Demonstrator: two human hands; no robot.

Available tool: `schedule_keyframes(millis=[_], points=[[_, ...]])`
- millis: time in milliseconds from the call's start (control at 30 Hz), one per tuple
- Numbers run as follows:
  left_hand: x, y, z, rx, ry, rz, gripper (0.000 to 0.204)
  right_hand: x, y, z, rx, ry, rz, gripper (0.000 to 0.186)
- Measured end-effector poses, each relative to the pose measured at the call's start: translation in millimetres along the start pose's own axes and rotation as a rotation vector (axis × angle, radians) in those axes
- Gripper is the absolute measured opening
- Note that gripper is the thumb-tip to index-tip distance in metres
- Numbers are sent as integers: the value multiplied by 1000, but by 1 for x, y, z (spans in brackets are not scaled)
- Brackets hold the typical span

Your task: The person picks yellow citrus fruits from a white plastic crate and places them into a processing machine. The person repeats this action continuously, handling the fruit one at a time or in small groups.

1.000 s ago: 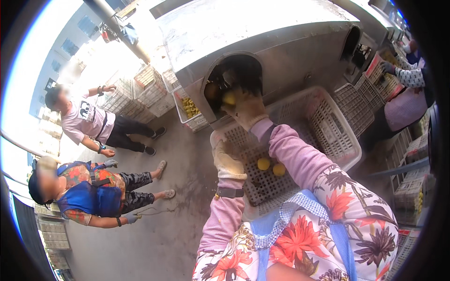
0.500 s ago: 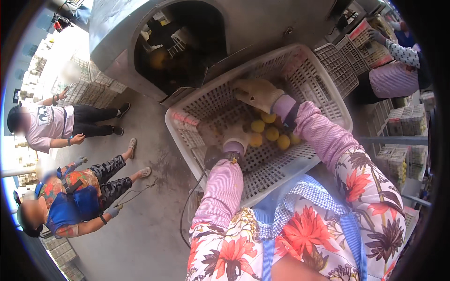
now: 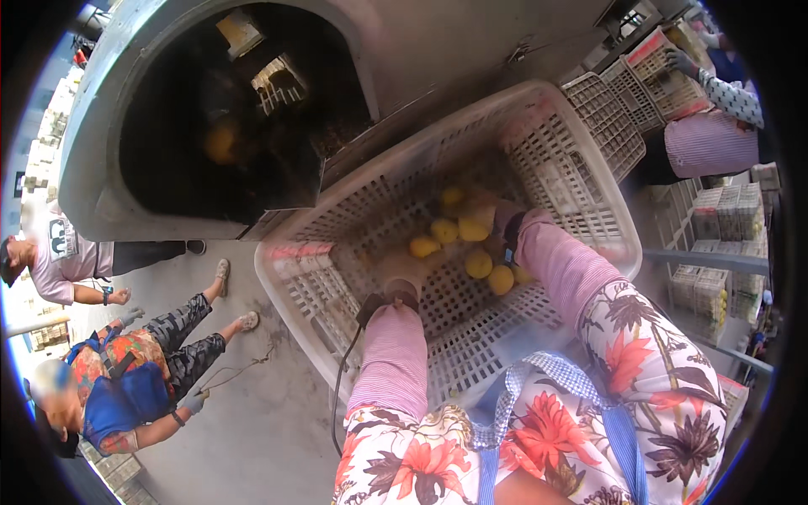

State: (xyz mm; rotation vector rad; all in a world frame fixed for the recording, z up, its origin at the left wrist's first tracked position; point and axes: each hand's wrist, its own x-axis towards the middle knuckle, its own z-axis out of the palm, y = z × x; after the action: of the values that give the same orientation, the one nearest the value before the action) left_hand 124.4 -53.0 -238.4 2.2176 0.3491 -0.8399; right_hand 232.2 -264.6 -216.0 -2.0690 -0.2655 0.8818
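Observation:
Both of my gloved hands are down inside a large white plastic crate (image 3: 627, 240) with slotted walls and pinkish stains. Several round yellow fruits (image 3: 479, 263) lie on its bottom, mostly towards the middle and right. My right hand (image 3: 481, 206) is low among them, close to a fruit (image 3: 473, 228); its fingers are blurred and partly hidden. To the left, my left hand (image 3: 402, 271) is also smeared by motion, near another yellow fruit (image 3: 424, 246). Whether either hand grips a fruit does not show.
A grey metal machine (image 3: 358, 50) with a dark rounded opening adjoins the crate's far left side; a blurred yellow shape shows inside. Stacked crates (image 3: 602, 126) and a person in a striped garment (image 3: 711, 147) are at right. Two people stand left. A black cord (image 3: 338, 383) runs from my left wrist.
My right hand has lowered from the crate's far wall to the fruits. My left hand has shifted slightly left and down. Some fruits have moved left and farther away. The view has shifted.

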Motion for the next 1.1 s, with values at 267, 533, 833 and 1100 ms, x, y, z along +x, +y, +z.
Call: schedule_keyframes(millis=[267, 533, 833, 1100], points=[[-121, 64, -63, -1426, 256, 191, 79, -98, -141, -24, 831, -48, -68, 69], [-249, 64, -75, -1672, 234, 396, 84, -113, -273, 13, 456, 275, -641, 60], [-257, 42, -63, -1610, 239, 421, 86, -32, -321, 43, -415, 905, -746, 59], [-253, 44, -73, -1579, 261, 448, 85, -26, -378, 20, -590, 863, -440, 44]])
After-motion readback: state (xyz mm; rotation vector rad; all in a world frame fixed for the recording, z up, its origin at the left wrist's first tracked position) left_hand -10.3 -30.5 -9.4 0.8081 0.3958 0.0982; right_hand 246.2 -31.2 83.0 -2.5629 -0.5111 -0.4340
